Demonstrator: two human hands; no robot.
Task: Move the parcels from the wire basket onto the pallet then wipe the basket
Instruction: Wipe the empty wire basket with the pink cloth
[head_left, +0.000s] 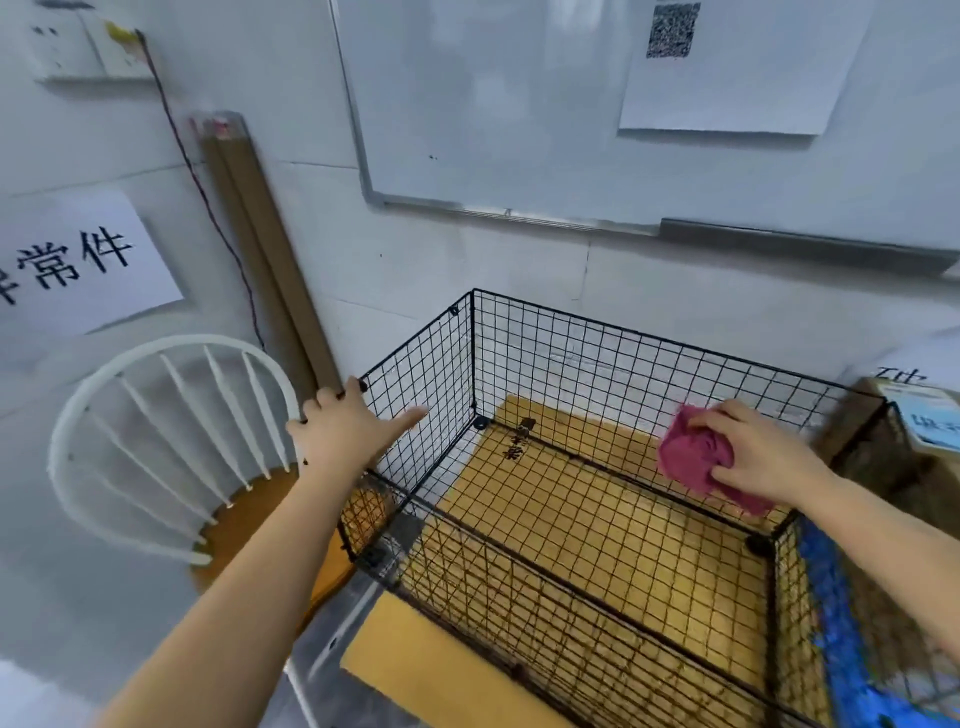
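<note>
White wall fills the background, with a whiteboard hung above and a printed sign at the far left.

The right hand's fingers are curled over a bunched pink cloth, with the thumb pinching it from below. The cloth is held inside the wire basket, against the far mesh wall near its far right corner. The forearm comes in over the basket's right side.

The left hand's fingers are spread and fairly straight, with dark nails. They grasp nothing and rest at the near top corner of the basket's left wall, with the thumb stretched rightward across the mesh. Whether the thumb lies inside or outside the wires I cannot tell.

The black basket stands against the wall on a yellow board, which shows through the floor grid. Just left of it is a white spindle-back chair, and two brown tubes lean on the wall behind. A cardboard box sits at the far right.
</note>
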